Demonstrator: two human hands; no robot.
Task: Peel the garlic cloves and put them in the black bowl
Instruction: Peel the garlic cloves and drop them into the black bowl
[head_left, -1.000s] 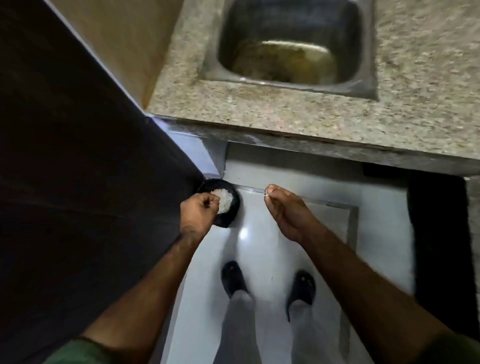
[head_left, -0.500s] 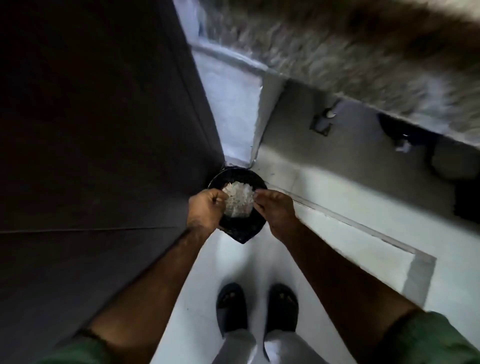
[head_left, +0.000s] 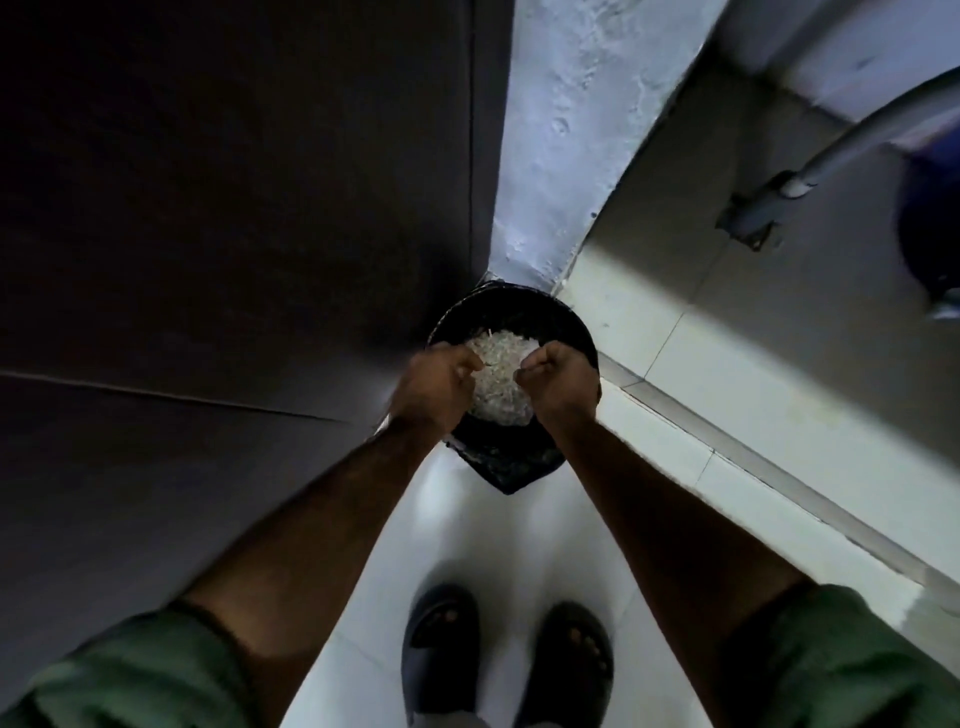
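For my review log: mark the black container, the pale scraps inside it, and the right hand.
Black container (head_left: 511, 306), head view: far rim.
Pale scraps (head_left: 497, 364), head view: heap's centre.
Right hand (head_left: 561, 382), head view: back of hand.

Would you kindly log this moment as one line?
left hand: curled | right hand: curled | both over bin | contents: pale scraps

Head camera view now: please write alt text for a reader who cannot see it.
Seen from above, a person's left hand and right hand, fingers curled, meet over a black container on the floor holding a pale, papery heap. Below are green sleeves and dark sandals on a white tiled floor.
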